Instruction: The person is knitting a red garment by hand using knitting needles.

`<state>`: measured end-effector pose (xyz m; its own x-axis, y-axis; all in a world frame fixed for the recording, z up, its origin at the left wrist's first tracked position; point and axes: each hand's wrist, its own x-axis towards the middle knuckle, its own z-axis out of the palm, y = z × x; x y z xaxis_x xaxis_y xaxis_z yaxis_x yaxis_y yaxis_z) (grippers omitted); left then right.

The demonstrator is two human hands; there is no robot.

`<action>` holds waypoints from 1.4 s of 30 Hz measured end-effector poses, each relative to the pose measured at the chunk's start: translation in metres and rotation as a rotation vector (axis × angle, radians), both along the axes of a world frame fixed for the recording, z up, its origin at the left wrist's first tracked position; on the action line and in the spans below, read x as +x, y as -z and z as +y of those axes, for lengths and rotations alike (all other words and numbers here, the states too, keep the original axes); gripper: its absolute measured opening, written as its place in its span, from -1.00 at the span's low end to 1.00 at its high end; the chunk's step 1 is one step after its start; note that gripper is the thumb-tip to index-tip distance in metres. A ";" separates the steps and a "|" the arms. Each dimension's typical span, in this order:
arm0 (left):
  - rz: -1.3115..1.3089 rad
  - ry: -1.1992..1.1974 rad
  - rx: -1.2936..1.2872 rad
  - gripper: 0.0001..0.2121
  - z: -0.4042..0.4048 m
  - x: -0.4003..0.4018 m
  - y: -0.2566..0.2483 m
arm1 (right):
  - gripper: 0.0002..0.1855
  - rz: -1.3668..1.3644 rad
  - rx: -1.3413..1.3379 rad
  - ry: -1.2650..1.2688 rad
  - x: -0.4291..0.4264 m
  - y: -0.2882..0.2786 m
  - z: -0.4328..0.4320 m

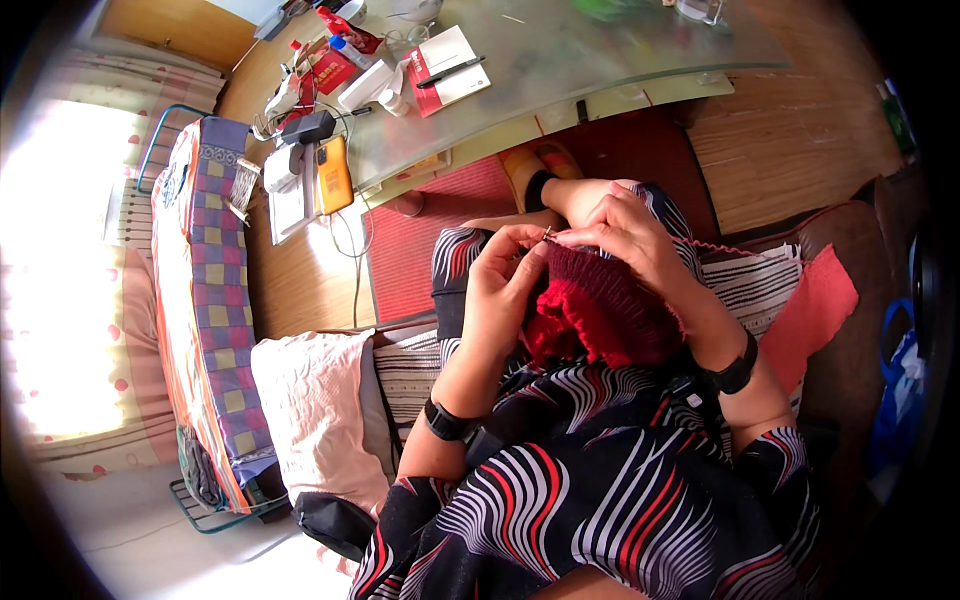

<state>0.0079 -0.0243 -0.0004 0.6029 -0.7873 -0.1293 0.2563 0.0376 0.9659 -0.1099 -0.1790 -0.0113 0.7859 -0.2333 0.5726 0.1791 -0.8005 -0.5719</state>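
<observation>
A knitted piece (600, 311), dark maroon ribbing with a bright red part, hangs from my hands over my lap. My left hand (508, 270) pinches its upper edge between thumb and forefinger, where a short bit of a knitting needle (550, 233) shows. My right hand (619, 229) meets it from the other side, fingers bent at the same edge; how it grips the needle is hidden. A twisted reddish yarn (724, 247) runs from behind my right hand towards a coral knitted piece (811, 315) on the sofa.
A glass-topped table (600, 52) stands ahead, bearing a notebook (450, 71) with a pen (450, 72), a white bottle (392, 103) and a yellow phone (334, 176). A pale cloth (319, 412) lies on my left. Beyond it stands a rack (225, 300) covered with checked fabric.
</observation>
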 end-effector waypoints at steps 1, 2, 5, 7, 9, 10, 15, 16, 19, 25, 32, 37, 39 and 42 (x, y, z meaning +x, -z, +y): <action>0.029 0.022 0.007 -0.88 0.000 0.001 0.002 | -0.81 -0.020 0.004 -0.025 0.001 0.001 0.001; 0.057 0.042 0.014 -0.88 0.000 0.001 0.002 | -0.83 -0.041 0.008 -0.053 0.002 0.002 0.002; 0.017 0.094 0.042 -0.87 0.003 -0.002 0.005 | -0.91 -0.046 -0.042 -0.002 0.007 0.011 0.000; -0.019 0.143 0.115 -0.85 0.003 -0.002 0.007 | -0.94 -0.046 -0.055 0.084 0.009 0.004 0.004; -0.032 0.114 0.106 -0.85 0.003 -0.001 0.007 | -0.96 -0.046 -0.070 0.169 0.006 -0.006 0.006; -0.046 0.086 0.097 -0.84 0.003 0.000 0.007 | -0.95 -0.046 -0.018 0.113 0.004 -0.009 0.005; 0.042 0.037 0.068 -0.83 0.001 0.001 -0.004 | -0.92 -0.062 -0.044 0.003 0.000 0.002 0.002; 0.043 0.037 0.068 -0.83 0.001 0.001 -0.002 | -0.92 -0.077 -0.095 0.046 0.001 0.002 0.004; 0.147 0.011 0.014 -0.84 0.003 0.002 0.003 | -0.92 -0.071 -0.166 0.100 0.002 0.000 0.007; -0.024 0.157 0.008 -0.88 0.000 -0.009 0.003 | -0.80 0.146 0.005 0.040 0.005 0.005 0.006; 0.117 0.176 0.078 -0.86 0.002 -0.004 0.000 | -0.71 0.025 0.302 -0.042 0.001 -0.014 0.013; 0.077 0.025 -0.033 -0.88 0.000 -0.001 0.000 | -0.82 0.035 0.141 -0.060 -0.001 -0.013 0.003; 0.087 0.075 0.001 -0.88 0.000 0.000 0.001 | -0.82 0.031 0.109 -0.084 0.000 -0.010 0.003; -0.013 0.143 0.059 -0.88 0.002 -0.003 0.007 | -0.85 -0.029 0.002 -0.036 0.004 -0.001 0.004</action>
